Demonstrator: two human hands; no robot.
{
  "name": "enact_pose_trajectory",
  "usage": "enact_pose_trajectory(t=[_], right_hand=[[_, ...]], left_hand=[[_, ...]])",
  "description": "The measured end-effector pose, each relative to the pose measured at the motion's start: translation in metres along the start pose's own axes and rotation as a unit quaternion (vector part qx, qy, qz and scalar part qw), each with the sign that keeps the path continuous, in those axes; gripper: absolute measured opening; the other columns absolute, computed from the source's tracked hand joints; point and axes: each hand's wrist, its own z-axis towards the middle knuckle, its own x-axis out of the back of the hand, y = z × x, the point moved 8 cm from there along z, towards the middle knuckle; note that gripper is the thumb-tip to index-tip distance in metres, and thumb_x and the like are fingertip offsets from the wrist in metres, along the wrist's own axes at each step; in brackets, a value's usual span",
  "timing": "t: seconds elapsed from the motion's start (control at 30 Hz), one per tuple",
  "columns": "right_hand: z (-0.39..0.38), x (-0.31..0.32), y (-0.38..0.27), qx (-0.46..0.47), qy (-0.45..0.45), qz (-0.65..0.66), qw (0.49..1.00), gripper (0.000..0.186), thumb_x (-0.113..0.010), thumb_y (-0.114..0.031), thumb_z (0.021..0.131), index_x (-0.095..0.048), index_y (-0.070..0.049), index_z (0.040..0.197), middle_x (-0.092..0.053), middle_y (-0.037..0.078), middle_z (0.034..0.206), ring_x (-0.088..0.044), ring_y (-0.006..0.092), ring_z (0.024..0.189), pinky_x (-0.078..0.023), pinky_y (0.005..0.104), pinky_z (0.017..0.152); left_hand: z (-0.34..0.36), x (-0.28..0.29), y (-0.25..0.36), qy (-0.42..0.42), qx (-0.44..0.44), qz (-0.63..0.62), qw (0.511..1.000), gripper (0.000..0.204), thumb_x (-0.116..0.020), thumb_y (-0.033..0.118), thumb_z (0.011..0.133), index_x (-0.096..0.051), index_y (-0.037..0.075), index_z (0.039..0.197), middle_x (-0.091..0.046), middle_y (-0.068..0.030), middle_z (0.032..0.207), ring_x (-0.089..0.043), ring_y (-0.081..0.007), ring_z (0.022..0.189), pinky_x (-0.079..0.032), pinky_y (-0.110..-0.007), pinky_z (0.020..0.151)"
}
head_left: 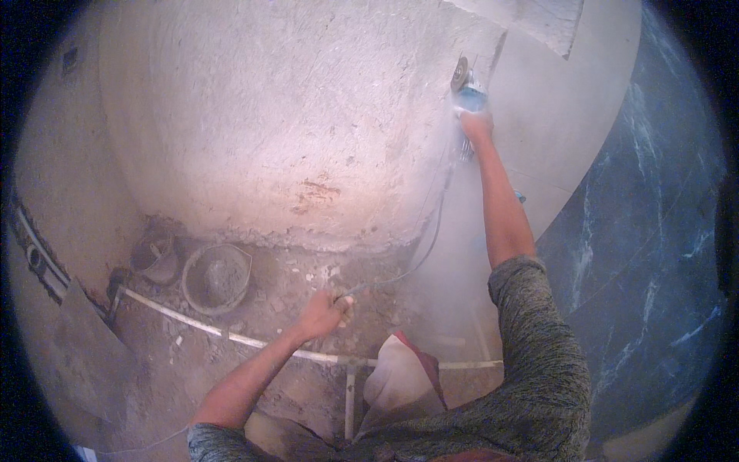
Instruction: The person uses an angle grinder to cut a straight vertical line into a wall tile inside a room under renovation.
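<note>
My right hand [476, 125] stretches far forward and is closed around a blue angle grinder [471, 98]. The grinder's disc [460, 73] is close to the rough wall [308, 115], beside the edge of smooth pale tiles [531, 115]; whether it touches is unclear. Whitish dust hangs below the tool. My left hand [319, 316], lower and nearer to me, is closed on the grinder's grey power cable [396, 277]. The cable curves from this hand up to the tool.
Two round tubs, a larger one [190, 289] and a smaller one [158, 277], stand by the wall at left. Pale pipes [181, 317] cross the rubble-strewn floor. A white and red sack [396, 369] lies near me. Dark blue veined panels [639, 254] line the right side.
</note>
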Motion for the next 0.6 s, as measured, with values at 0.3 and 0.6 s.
enact_pose_trajectory(t=[0.3,0.6], right_hand=[[-0.017,0.002,-0.010,0.032,-0.010,0.023,0.999,0.054,-0.074,-0.026,0.067,-0.062,0.002,0.112,-0.066,0.018,0.107,-0.064,0.0296,0.098,-0.049,0.0372,0.085],[-0.030,-0.010,-0.005,-0.036,-0.068,-0.017,0.997,0.053,-0.074,-0.026,0.068,-0.062,0.003,0.111,-0.067,0.019,0.106,-0.065,0.0292,0.097,-0.049,0.0371,0.084]], left_hand=[[-0.004,0.004,0.006,0.003,0.009,-0.006,1.000,0.028,-0.050,0.020,0.096,-0.062,-0.003,0.087,-0.064,-0.0084,0.072,-0.062,-0.0143,0.063,-0.053,-0.031,0.060],[-0.006,0.008,0.004,0.007,0.030,0.007,1.000,0.028,-0.050,0.021,0.096,-0.061,-0.003,0.088,-0.064,-0.0076,0.072,-0.062,-0.0146,0.064,-0.052,-0.031,0.059]])
